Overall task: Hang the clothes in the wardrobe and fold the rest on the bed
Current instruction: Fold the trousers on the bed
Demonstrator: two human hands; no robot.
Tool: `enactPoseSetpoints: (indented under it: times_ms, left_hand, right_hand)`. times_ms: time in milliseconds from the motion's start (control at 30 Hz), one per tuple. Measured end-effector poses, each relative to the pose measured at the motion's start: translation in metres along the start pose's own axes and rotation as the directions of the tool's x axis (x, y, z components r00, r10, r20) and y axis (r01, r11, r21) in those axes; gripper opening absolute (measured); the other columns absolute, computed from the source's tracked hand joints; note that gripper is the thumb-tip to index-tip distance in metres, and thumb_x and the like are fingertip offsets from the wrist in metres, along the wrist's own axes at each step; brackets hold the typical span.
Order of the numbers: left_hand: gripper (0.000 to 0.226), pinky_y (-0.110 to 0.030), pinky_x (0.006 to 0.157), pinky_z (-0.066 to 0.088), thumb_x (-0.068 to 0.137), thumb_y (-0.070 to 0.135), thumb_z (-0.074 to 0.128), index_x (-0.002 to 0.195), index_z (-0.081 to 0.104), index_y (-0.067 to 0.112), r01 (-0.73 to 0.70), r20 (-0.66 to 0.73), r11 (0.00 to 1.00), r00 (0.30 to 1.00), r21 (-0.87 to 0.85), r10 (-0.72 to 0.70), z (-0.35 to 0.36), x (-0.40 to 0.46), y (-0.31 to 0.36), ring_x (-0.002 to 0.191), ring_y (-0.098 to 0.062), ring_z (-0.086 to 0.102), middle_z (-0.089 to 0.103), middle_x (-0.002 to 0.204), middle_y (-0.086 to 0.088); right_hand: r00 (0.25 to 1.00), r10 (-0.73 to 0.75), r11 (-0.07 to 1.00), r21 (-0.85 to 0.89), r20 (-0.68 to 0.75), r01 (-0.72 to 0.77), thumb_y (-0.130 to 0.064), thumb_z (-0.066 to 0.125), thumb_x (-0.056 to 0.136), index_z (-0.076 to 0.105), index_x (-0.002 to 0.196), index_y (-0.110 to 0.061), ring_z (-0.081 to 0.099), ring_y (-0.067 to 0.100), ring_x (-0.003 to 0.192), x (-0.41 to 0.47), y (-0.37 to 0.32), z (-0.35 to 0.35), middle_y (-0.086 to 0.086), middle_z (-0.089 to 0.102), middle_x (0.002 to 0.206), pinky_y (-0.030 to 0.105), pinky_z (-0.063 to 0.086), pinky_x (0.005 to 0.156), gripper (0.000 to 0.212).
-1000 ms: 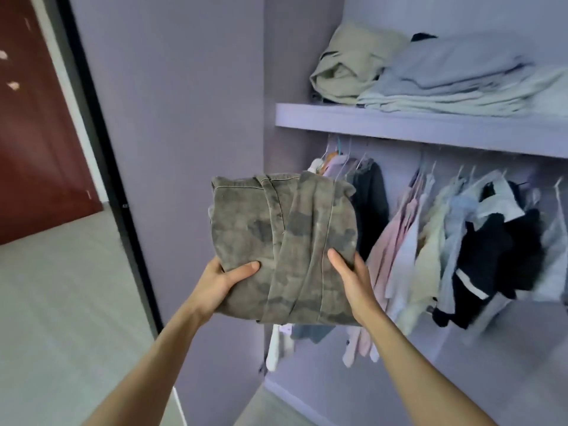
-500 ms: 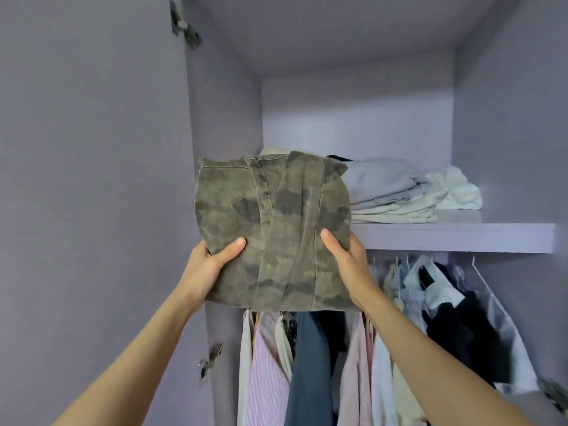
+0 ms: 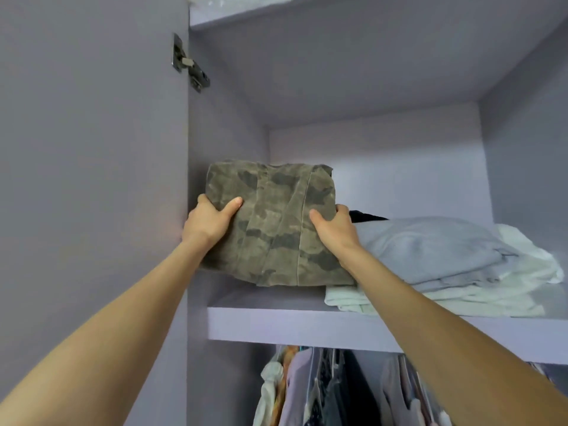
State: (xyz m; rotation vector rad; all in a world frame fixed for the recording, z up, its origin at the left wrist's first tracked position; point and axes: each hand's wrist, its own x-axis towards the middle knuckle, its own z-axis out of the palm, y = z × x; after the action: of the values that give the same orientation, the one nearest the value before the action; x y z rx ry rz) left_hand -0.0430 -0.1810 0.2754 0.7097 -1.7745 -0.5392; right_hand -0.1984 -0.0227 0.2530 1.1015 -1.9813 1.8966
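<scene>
Camouflage-green folded garment (image 3: 273, 229), faded and seamed, held at the left end of the wardrobe shelf (image 3: 276, 327), just beside a folded pile (image 3: 445, 259) of grey and white clothes. Gripped by left hand (image 3: 209, 222) and right hand (image 3: 333, 227), thumbs on top, fingers curled underneath.

Folded camouflage garment (image 3: 273, 229) at the wardrobe shelf (image 3: 276, 329)

You see it folded thick, tilted with its far edge up, low edge over the shelf's left part, just beside the pile of folded clothes (image 3: 455, 265).
</scene>
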Motion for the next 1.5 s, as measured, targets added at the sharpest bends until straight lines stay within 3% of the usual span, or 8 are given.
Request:
enactPoseSetpoints:
  times_ms: [200,367,467,700,867,1000,1267,1500]
  left_hand:
    - [0.063,-0.042,0.115,0.014,0.1,0.045,0.022,0.149,0.008,0.01,-0.181,0.344,0.893,0.939,0.411,0.032,0.089,-0.006,-0.057,0.143,-0.032,0.012,0.006,0.157,-0.011]
    - [0.047,-0.046,0.116,0.012,0.098,0.048,0.026,0.141,0.039,0.032,-0.247,0.167,0.953,0.961,0.174,0.219,0.095,-0.026,-0.068,0.142,-0.016,0.018,0.027,0.153,0.006]
    - [0.052,-0.05,0.114,-0.001,0.093,0.061,0.023,0.143,0.025,0.045,-0.409,0.292,0.865,0.899,0.292,0.326,0.098,-0.047,-0.077,0.144,-0.012,0.01,0.021,0.154,0.014]
    - [0.055,-0.055,0.113,-0.004,0.092,0.064,0.015,0.144,0.003,0.051,-0.406,0.48,0.745,0.868,0.529,0.132,0.115,-0.038,-0.075,0.145,-0.018,0.004,0.015,0.157,0.008]
    - [0.054,-0.047,0.116,0.0,0.097,0.049,0.028,0.148,0.015,0.036,-0.282,0.301,0.86,0.94,0.426,0.159,0.104,-0.078,-0.079,0.145,-0.019,0.002,0.013,0.157,0.004]
    - [0.057,-0.045,0.113,0.018,0.093,0.035,0.047,0.146,0.028,0.026,-0.266,0.172,0.9,0.961,0.344,0.218,0.065,-0.139,-0.103,0.143,-0.023,0.017,0.023,0.154,-0.004]
    - [0.047,-0.033,0.102,0.029,0.094,0.03,0.049,0.139,0.04,0.02,-0.047,0.346,0.894,0.93,0.445,-0.123,-0.016,-0.322,-0.172,0.13,-0.022,0.036,0.037,0.144,0.0]
    - [0.04,-0.031,0.099,0.035,0.093,0.032,0.051,0.13,0.052,0.02,0.289,0.181,0.732,0.853,0.618,-0.49,-0.112,-0.497,-0.218,0.121,-0.025,0.046,0.051,0.133,-0.001]
  right_hand:
    - [0.965,0.156,0.842,-0.539,0.212,-0.017,-0.036,0.04,0.097,0.024,0.144,-0.003,0.043,0.033,0.125,0.029,0.063,0.025,0.017,0.043,0.14,0.033,0.037,0.101,0.059]
    - [0.945,0.082,0.886,-0.458,0.316,0.077,-0.048,0.033,0.097,-0.001,0.15,-0.023,0.009,0.031,0.144,0.02,0.074,0.024,0.015,0.004,0.157,0.039,0.013,0.116,0.068]
    - [0.927,0.079,0.877,-0.467,0.368,0.11,-0.048,0.027,0.098,0.006,0.15,-0.026,0.002,0.029,0.145,0.013,0.078,0.027,0.013,-0.007,0.157,0.038,0.007,0.116,0.06]
    - [0.925,0.169,0.76,-0.643,0.34,0.097,-0.025,0.014,0.103,0.008,0.149,-0.008,-0.004,0.037,0.143,0.004,0.075,0.04,0.022,-0.005,0.155,0.045,0.005,0.117,0.05]
    - [0.934,-0.223,0.619,-0.7,0.279,0.357,-0.026,0.023,0.101,0.023,0.146,-0.011,0.004,0.025,0.145,-0.042,0.085,0.029,0.014,0.009,0.157,0.04,0.008,0.118,0.048]
    - [0.869,-0.448,0.728,-0.478,0.211,0.492,-0.011,0.042,0.094,0.047,0.134,-0.005,0.027,0.026,0.138,-0.121,0.093,0.017,0.014,0.037,0.146,0.036,0.016,0.115,0.041]
    - [0.854,-0.053,0.951,-0.233,0.517,0.201,-0.008,0.045,0.093,0.058,0.119,-0.01,0.055,0.02,0.11,-0.29,0.14,0.051,0.005,0.062,0.118,0.028,0.04,0.091,0.03]
    - [0.561,0.114,0.991,-0.131,0.82,-0.01,-0.006,0.045,0.093,0.06,0.116,-0.007,0.058,0.024,0.107,-0.447,0.174,0.097,0.009,0.066,0.113,0.026,0.041,0.091,0.028]
